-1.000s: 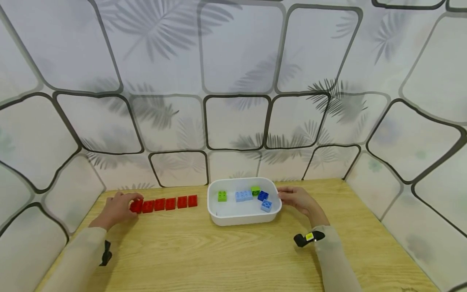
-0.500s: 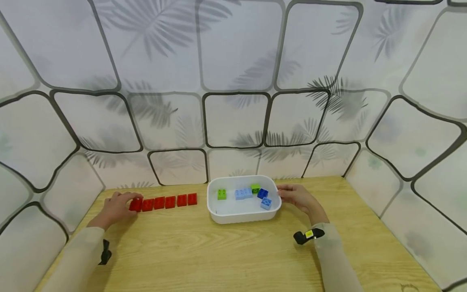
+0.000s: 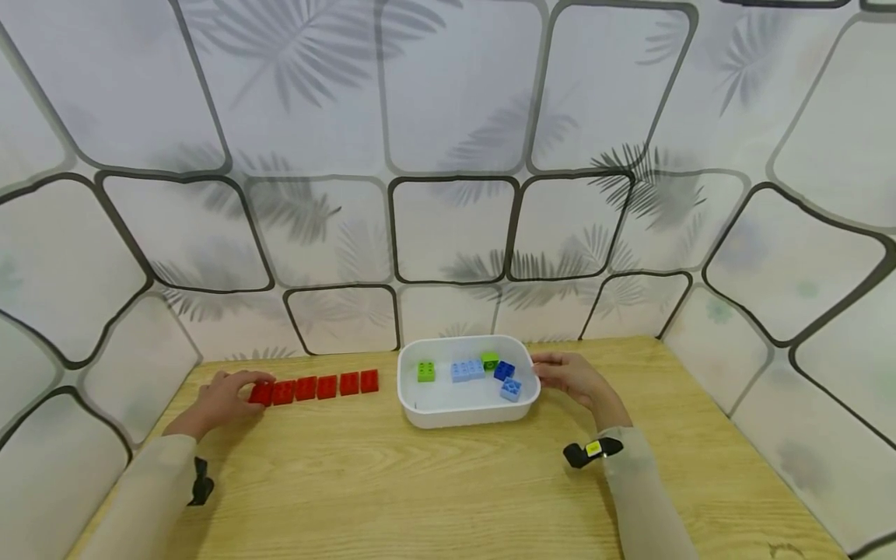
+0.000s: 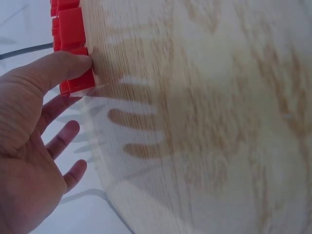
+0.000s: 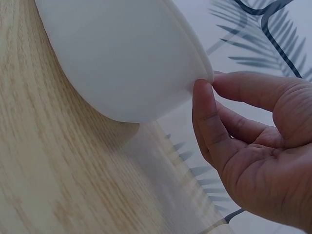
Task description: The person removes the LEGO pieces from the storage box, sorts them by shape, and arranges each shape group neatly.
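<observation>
A row of several red bricks (image 3: 315,387) lies on the wooden table (image 3: 420,482) at the left. My left hand (image 3: 231,393) rests at the row's left end. In the left wrist view its thumb (image 4: 58,68) touches the end red brick (image 4: 78,80), and the other fingers lie loosely spread. A white tub (image 3: 462,420) stands at the middle, holding two green bricks (image 3: 425,372), a light blue pair (image 3: 467,371), a dark blue brick (image 3: 504,371) and another light blue one (image 3: 510,389). My right hand (image 3: 560,373) pinches the white tub (image 5: 122,58) at its right rim, with the thumb (image 5: 202,97) against the wall.
Patterned white panels enclose the table at the back and both sides. Bare wood stretches in front of the tub and to its right. Each of my wrists carries a black band (image 3: 591,453).
The view shifted slightly a second ago. Both hands stay where they were, the left at the end red brick and the right on the tub's rim.
</observation>
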The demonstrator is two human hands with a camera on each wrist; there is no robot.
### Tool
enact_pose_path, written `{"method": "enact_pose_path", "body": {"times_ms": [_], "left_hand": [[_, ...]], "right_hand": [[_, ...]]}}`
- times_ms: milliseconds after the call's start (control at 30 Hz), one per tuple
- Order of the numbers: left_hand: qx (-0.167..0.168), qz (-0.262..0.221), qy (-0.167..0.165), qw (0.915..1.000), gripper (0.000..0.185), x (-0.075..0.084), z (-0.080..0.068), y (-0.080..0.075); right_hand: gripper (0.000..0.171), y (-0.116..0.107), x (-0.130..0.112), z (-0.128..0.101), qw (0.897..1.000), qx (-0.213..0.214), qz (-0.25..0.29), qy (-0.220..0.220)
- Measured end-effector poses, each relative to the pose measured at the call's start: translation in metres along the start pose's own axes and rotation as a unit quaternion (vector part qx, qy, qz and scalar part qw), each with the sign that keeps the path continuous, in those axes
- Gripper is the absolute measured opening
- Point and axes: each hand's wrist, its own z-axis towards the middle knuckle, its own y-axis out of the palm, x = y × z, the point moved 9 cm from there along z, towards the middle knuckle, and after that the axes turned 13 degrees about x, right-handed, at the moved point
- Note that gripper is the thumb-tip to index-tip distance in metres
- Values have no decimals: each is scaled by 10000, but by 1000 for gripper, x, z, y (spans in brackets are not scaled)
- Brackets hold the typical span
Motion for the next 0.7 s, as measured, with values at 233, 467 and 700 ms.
{"method": "enact_pose_path", "body": {"times_ms": [233,467,700], "left_hand": [[-21,-10,-9,10000,48,-2,0,0],[-100,9,-111,9999,50,-3,-1,2],[-75,50,-89,9999,54,0,0,-1]], "right_hand": [[51,0,0,0,10000,-23,23,-1],[50,0,2,1,10000,-19,-10,-21],[49,0,2,1,10000,-11,69,-15]]}}
